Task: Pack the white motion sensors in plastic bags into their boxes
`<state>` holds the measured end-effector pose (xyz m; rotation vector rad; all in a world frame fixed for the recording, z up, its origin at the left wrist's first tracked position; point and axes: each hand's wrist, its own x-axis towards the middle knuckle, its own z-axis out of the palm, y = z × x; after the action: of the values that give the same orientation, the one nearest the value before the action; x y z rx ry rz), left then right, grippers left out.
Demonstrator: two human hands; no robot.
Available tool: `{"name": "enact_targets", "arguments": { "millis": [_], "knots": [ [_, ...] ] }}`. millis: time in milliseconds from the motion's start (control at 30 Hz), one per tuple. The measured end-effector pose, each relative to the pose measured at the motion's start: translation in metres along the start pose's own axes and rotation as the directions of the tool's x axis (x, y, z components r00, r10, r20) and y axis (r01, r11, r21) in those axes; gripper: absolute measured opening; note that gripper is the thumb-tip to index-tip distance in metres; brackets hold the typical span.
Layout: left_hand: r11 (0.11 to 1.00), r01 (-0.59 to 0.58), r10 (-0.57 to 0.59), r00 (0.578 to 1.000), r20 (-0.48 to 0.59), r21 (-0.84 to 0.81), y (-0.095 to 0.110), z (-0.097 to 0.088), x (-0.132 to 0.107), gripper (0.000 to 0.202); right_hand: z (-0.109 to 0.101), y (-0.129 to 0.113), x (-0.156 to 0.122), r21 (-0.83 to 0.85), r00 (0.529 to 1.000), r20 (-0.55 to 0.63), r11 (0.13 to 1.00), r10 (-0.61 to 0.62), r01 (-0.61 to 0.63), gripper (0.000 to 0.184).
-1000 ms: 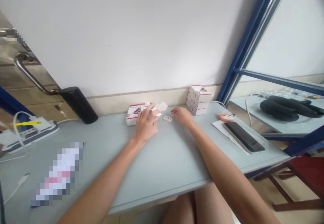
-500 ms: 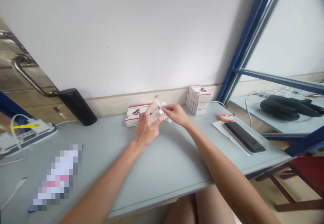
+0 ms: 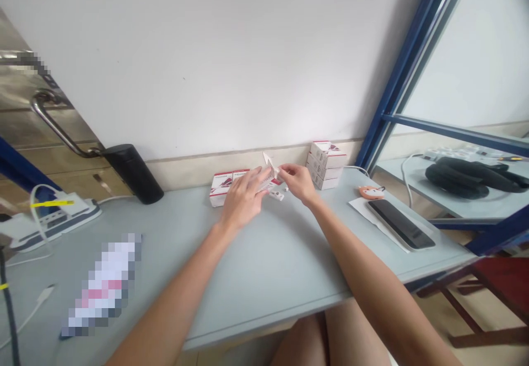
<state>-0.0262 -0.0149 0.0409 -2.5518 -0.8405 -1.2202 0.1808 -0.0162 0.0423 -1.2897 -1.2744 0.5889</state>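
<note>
My left hand point(image 3: 243, 196) is closed around a small white cardboard box point(image 3: 269, 179), partly hidden behind its fingers. At the box's right end, a raised flap point(image 3: 268, 159) sticks up. The fingers of my right hand point(image 3: 298, 181) pinch at that open end; what exactly lies between them is too small to tell. Behind my left hand, white-and-red boxes point(image 3: 219, 189) sit side by side against the wall. A small white printed piece point(image 3: 276, 195) lies on the table beneath the held box.
A stack of white-and-red boxes point(image 3: 326, 165) stands to the right by the wall. Farther right lie an orange-and-white object point(image 3: 371, 192) and a phone point(image 3: 400, 222) on paper. At left are a black cylinder point(image 3: 134, 173), a power strip point(image 3: 58, 224) and a blurred-out item point(image 3: 103, 286).
The held box has tilted, and its flap now stands up at the right end. My left hand has turned over it, and my right fingers have shifted slightly right. The view has moved a little left.
</note>
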Motion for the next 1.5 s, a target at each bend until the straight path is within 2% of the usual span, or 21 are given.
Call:
{"name": "enact_targets", "arguments": {
  "millis": [100,267,367,467,567,667,733,767,833,933,1033,1167,1367,1433,1500],
  "knots": [
    [0.987,0.120,-0.116,0.992,0.046,-0.103,0.001,-0.008,0.005,0.060,-0.001,-0.003,0.000,-0.023,0.998,-0.051,0.999,-0.046,0.045,0.033],
    [0.939,0.291,-0.259,0.949,0.180,-0.184,0.000,-0.019,0.008,0.058,-0.005,-0.002,0.004,0.026,0.979,-0.151,0.990,-0.135,0.140,0.042],
    [0.913,0.364,-0.304,0.909,0.284,-0.186,-0.011,-0.026,0.006,0.055,-0.012,0.005,0.010,0.135,0.970,-0.230,0.984,-0.079,0.113,0.041],
    [0.897,0.403,-0.334,0.887,0.319,-0.182,-0.030,-0.034,0.005,0.055,-0.015,0.016,0.016,0.274,0.968,-0.249,0.961,0.028,0.043,0.038],
    [0.942,0.327,-0.296,0.918,0.262,-0.080,-0.043,-0.039,0.005,0.053,-0.012,0.025,0.019,0.385,0.956,-0.261,0.922,0.132,-0.022,0.035],
    [0.949,0.274,-0.285,0.957,0.052,0.155,-0.045,-0.035,0.002,0.048,-0.006,0.028,0.020,0.454,0.940,-0.269,0.888,0.211,-0.070,0.031],
    [0.899,0.335,-0.326,0.942,-0.078,0.281,-0.043,-0.028,-0.002,0.042,-0.004,0.027,0.020,0.468,0.930,-0.278,0.880,0.239,-0.087,0.029],
    [0.879,0.359,-0.349,0.933,-0.090,0.313,-0.043,-0.024,-0.004,0.038,-0.004,0.027,0.020,0.466,0.925,-0.287,0.880,0.248,-0.092,0.028],
    [0.878,0.342,-0.357,0.934,-0.019,0.335,-0.042,-0.017,-0.007,0.034,-0.004,0.027,0.020,0.455,0.918,-0.300,0.885,0.259,-0.101,0.026],
    [0.932,0.200,-0.242,0.964,0.107,0.304,-0.048,-0.013,-0.010,0.030,-0.005,0.028,0.021,0.438,0.909,-0.320,0.892,0.268,-0.109,0.022],
    [0.958,0.116,-0.156,0.979,0.135,0.263,-0.056,-0.014,-0.010,0.040,-0.005,0.032,0.023,0.419,0.903,-0.336,0.901,0.269,-0.113,0.022],
    [0.942,0.200,-0.221,0.974,0.051,0.269,-0.062,-0.009,-0.016,0.041,-0.003,0.034,0.023,0.419,0.915,-0.303,0.900,0.265,-0.122,0.023],
    [0.906,0.342,-0.352,0.936,-0.007,0.250,-0.056,-0.005,-0.021,0.039,0.003,0.022,0.016,0.513,0.933,-0.243,0.852,0.265,-0.108,0.021],
    [0.912,0.376,-0.367,0.926,-0.082,0.162,-0.048,-0.006,-0.018,0.037,0.004,0.017,0.014,0.530,0.940,-0.226,0.842,0.254,-0.100,0.022],
    [0.912,0.407,-0.410,0.905,-0.117,-0.047,-0.032,-0.004,-0.011,0.032,0.007,0.013,0.012,0.538,0.949,-0.202,0.837,0.243,-0.100,0.024]
  ]
}}
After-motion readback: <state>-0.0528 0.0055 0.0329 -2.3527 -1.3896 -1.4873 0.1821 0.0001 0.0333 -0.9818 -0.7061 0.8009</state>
